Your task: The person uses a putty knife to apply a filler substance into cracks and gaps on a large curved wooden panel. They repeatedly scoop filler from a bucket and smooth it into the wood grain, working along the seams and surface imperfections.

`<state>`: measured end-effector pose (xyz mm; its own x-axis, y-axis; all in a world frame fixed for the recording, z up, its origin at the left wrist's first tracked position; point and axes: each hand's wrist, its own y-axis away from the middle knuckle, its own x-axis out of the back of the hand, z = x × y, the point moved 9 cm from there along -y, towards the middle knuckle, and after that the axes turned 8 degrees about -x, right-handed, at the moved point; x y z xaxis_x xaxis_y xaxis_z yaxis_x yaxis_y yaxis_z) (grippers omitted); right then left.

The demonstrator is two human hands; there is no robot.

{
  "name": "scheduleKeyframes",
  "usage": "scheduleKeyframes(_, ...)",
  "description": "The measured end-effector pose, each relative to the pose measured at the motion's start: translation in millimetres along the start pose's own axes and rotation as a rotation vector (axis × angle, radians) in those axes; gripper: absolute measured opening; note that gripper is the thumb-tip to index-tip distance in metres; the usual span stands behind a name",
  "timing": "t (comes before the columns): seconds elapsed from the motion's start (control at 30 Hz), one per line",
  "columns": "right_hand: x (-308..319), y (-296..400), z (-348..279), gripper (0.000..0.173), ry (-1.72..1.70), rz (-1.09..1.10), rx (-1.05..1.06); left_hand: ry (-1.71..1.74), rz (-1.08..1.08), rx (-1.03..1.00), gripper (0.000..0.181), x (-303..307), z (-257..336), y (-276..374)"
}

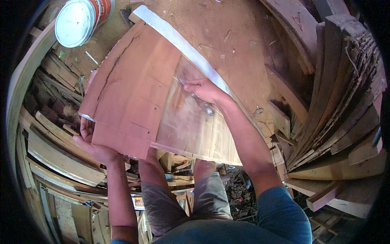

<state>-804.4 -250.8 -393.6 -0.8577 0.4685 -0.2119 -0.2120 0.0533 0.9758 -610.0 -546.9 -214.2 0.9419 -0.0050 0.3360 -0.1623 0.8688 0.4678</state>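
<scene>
A large wooden panel made of joined boards lies in front of me at knee height. Its reddish left part has a long dark crack, and a paler recessed part on the right carries a whitish, brownish smear. My left hand grips the panel's near left edge, fingers partly hidden by the wood. Above the recessed part, my right hand holds a hand tool with a shiny handle. Its thin metallic tip points to the far left; blur hides its exact kind.
A lidded white and orange bucket stands on the dirt floor at the far left. Stacked boards lean along the right side. More timber offcuts crowd the left. A pale beam runs along the panel's far edge.
</scene>
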Motion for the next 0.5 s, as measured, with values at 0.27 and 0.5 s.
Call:
scheduleKeyframes(0.27,19.5,20.8,6.7,0.041,0.169,-0.012,0.003,0.005,-0.024,-0.001,0.077,6.1,-1.0,-3.2)
scheduleKeyframes(0.5,31.8,21.0,-55.3,0.029,0.985,0.252,0.395,0.018,-0.005,0.024,0.076,2.2,-0.3,-0.8)
